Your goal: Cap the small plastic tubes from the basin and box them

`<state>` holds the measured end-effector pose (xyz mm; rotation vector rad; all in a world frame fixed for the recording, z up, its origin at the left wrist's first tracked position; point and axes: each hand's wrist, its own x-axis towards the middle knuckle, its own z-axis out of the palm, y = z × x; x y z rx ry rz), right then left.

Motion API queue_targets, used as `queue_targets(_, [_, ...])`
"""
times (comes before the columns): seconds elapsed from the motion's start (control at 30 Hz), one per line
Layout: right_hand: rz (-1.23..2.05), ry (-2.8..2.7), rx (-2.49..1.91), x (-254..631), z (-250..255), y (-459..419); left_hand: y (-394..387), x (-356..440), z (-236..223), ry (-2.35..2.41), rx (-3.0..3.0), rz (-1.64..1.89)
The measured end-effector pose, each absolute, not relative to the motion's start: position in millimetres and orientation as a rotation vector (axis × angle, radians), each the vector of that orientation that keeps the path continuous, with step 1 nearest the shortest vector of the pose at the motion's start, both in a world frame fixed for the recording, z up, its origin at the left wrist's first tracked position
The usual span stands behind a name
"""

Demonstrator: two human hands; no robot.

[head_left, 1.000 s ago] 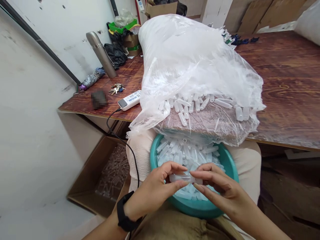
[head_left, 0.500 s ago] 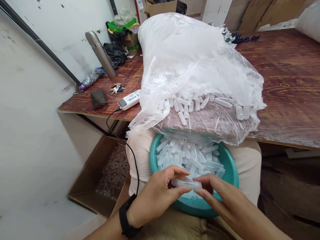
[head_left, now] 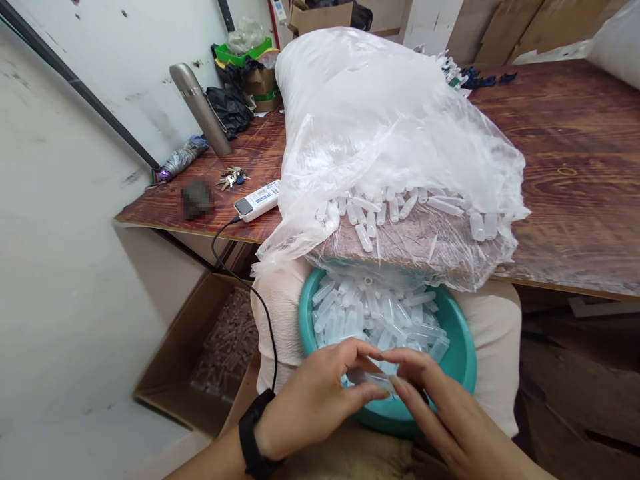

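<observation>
My left hand [head_left: 320, 393], with a black band on its wrist, and my right hand [head_left: 430, 407] meet over the near rim of a teal basin [head_left: 463, 363] on my lap. Together the fingertips pinch a few small translucent plastic tubes [head_left: 373, 380] held side by side. The basin is heaped with several more tubes [head_left: 375, 317]. Just above it, a big clear plastic bag [head_left: 380, 133] lies on the wooden table [head_left: 575, 153] with its mouth open over the table edge, tubes spilling out.
A cardboard box [head_left: 210, 347] holding tubes sits on the floor at left. A black cable [head_left: 240, 273] hangs from a white device [head_left: 260, 199] on the table. Keys [head_left: 231, 177], a steel flask [head_left: 200, 107] and a folded umbrella [head_left: 183, 159] lie near the wall.
Both hands have sunk lower and nearer to me, taking the pinched tubes from above the heap down to the basin's near rim.
</observation>
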<state>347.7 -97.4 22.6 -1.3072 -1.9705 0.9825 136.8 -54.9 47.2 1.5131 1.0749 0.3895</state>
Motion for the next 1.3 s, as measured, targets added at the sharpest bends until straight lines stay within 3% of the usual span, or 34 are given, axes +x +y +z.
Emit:
queue_targets(0.13, [1.253,-1.847,-1.448,349.6,18.3,-90.5,-49.3,131.6,40.7,1.045,1.790,0.360])
queue_targets(0.33, [0.559,-2.492,-1.374,350.4,-11.6,-46.8,-25.4,134.4,28.1,1.211,2.471,0.018])
queue_targets(0.53, [0.460,-2.646,-1.337,328.2,-33.0,-30.6,-13.2,155.2,28.1,1.196,2.536,-0.450])
queue_targets(0.73, [0.555,-2.567,-1.362,342.4,-23.1,-30.9,-12.0,137.6,28.9,1.110,2.539,-0.286])
queue_targets(0.97, [1.007,-2.063,-1.441,368.5,-11.0,-42.4,-22.7,119.3,36.8,1.032,2.201,0.120])
queue_targets(1.3, [0.809,-2.095,-1.272,375.0,3.2,-70.4,-31.8,129.9,48.6,1.014,2.201,0.121])
